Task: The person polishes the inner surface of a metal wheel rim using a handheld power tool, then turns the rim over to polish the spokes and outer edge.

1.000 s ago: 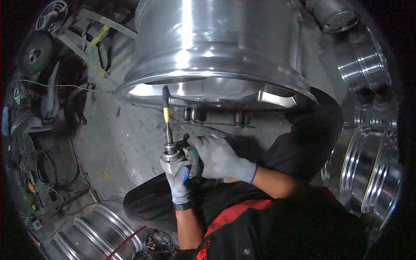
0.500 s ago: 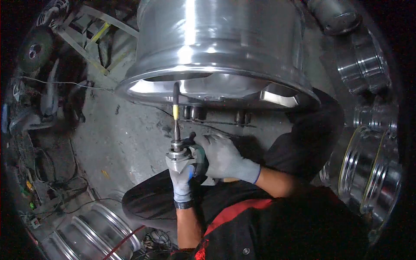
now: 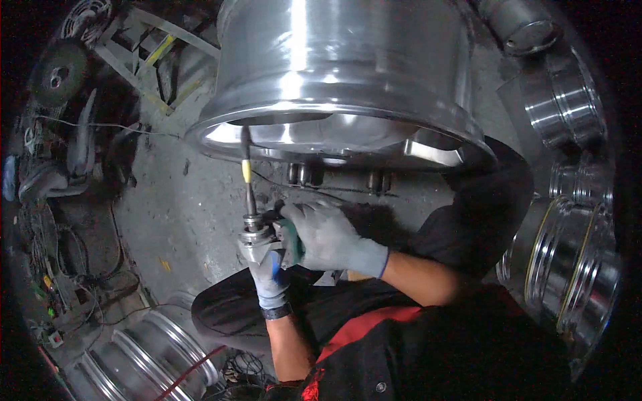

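Observation:
A large shiny metal wheel rim [image 3: 348, 77] stands in front of me, its spoked face turned down towards me. Both my hands, in grey gloves, grip a power grinder [image 3: 253, 248] with a silver head and green body. My left hand [image 3: 270, 284] is wrapped around the head from below. Over the green body lies my right hand [image 3: 328, 235], fingers curled. From the head a long shaft with a yellow band [image 3: 247, 172] points away from me. Its dark tip overlaps the rim's left opening near the lip.
Metal stubs [image 3: 301, 175] show under the rim. More wheel rims lie at the right [image 3: 568, 257] and lower left [image 3: 144, 351]. A metal frame [image 3: 134, 60] and a round disc [image 3: 59, 77] are at upper left. Cables [image 3: 244, 371] tangle near my legs.
Both hands and the grinder have shifted left, and the shaft's tip has moved left along the rim's opening. The grip looks the same.

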